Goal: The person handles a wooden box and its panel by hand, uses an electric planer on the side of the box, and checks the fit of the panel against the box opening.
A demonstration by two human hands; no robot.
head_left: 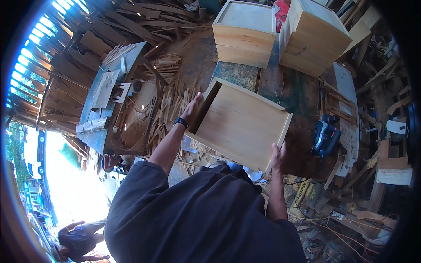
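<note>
A pale wooden drawer (245,120) is held tilted in front of me, over the near edge of the workbench (302,94). Its broad panel faces up, with a raised rim around it and a dark gap along its left end. My left hand (192,109), below a dark wristwatch (180,122), presses against the left end with its thumb up. At the opposite end, my right hand (277,157) grips the near right corner. The fingers of both hands are partly hidden by the drawer.
Two stacks of similar wooden drawers stand at the back, a left stack (244,37) and a right stack (313,41). A dark blue power tool (326,136) sits on the bench's right side. Wood strips (173,109) litter the floor near a side table (103,98). Another person (79,239) is at lower left.
</note>
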